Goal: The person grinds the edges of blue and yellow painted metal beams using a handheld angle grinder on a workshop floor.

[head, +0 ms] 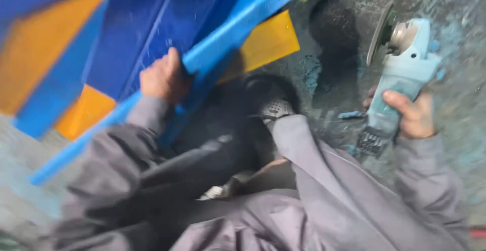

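Head view — grey concrete floor, dusted blue, beneath blue frame.

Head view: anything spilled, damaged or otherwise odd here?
Blue dust and flakes lie scattered over the grey floor around the grinder in the right hand. The left hand grips the blue frame, which runs at a slant. The picture is blurred; no damage is discernible.
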